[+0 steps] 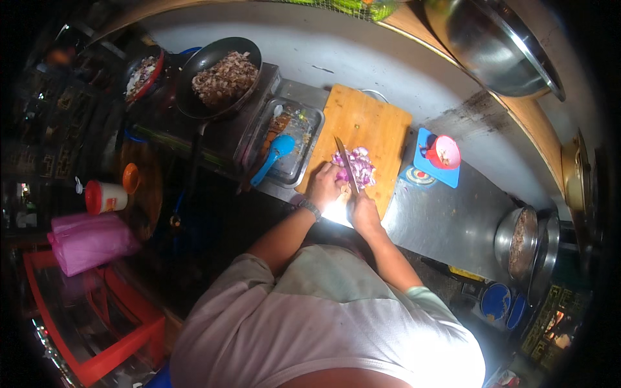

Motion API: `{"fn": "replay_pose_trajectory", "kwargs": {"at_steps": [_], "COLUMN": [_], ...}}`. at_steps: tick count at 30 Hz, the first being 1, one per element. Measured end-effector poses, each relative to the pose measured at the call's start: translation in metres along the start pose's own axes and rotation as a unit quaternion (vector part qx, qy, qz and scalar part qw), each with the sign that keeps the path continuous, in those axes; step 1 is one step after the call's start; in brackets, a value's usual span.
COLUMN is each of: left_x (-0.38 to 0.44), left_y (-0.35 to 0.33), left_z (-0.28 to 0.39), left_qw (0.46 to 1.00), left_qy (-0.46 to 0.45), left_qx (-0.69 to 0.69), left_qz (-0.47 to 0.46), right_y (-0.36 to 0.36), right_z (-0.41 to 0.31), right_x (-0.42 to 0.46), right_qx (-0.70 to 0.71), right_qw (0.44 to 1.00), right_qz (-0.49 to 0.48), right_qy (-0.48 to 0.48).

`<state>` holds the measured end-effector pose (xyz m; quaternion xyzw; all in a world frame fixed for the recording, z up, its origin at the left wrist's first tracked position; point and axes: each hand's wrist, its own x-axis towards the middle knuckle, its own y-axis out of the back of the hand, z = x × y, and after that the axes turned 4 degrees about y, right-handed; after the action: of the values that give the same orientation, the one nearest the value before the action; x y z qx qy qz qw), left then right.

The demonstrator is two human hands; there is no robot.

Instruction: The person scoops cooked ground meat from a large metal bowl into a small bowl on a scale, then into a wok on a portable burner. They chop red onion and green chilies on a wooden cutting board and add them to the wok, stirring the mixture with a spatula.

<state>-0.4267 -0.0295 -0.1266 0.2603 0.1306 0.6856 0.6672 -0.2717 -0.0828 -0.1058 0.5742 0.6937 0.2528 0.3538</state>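
Note:
A wooden cutting board [366,109] lies before me on the steel counter. Chopped red onion [363,167] is heaped at its middle. My right hand [365,213] grips the handle of a kitchen knife [347,162]; the blade points away from me, across the left part of the heap. Just left of the blade, my left hand [326,186] holds a piece of red onion [342,175] against the board with curled fingers. The fingers partly hide that piece, and the knife's handle is covered by my right hand.
Left of the board sits a metal tray [318,119] with a blue spoon [279,148]. Beyond it, a frying pan [199,104] holds chopped food on the stove. A kitchen scale [421,175] carrying a pink cup [445,151] stands right. Steel bowls [504,235] are farther right.

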Motion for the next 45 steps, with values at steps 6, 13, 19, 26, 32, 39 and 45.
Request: {"fn": "replay_pose_trajectory", "kwargs": {"at_steps": [6,13,19,26,32,39,45], "left_x": [-0.004,0.002,-0.003,-0.006,-0.005,-0.002,-0.007], "left_y": [0.002,0.003,-0.003,0.002,0.0,0.001,0.003], "left_z": [-0.002,-0.005,-0.011,-0.015,-0.021,-0.016,-0.016], "left_qw": [1.0,0.999,0.998,0.997,0.998,0.996,0.996], "left_qy": [0.013,0.001,-0.007,-0.013,0.0,-0.028,-0.01], "left_qx": [-0.022,-0.021,-0.044,-0.074,-0.07,-0.041,-0.074], "left_qz": [0.005,0.024,0.039,0.016,-0.001,0.068,0.055], "right_y": [0.007,-0.004,-0.009,0.001,-0.002,-0.006,0.007], "right_z": [-0.012,-0.024,-0.018,-0.026,-0.023,-0.038,-0.044], "right_x": [0.005,0.035,0.019,0.019,0.031,0.026,0.018], "right_qx": [0.052,0.082,0.036,0.038,0.071,0.042,0.012], "right_qw": [0.998,0.996,0.999,0.999,0.997,0.998,1.0], "right_qz": [0.003,0.026,0.012,0.021,-0.006,-0.007,0.006], "right_qy": [0.021,0.025,-0.017,-0.001,-0.025,-0.04,-0.02]}}
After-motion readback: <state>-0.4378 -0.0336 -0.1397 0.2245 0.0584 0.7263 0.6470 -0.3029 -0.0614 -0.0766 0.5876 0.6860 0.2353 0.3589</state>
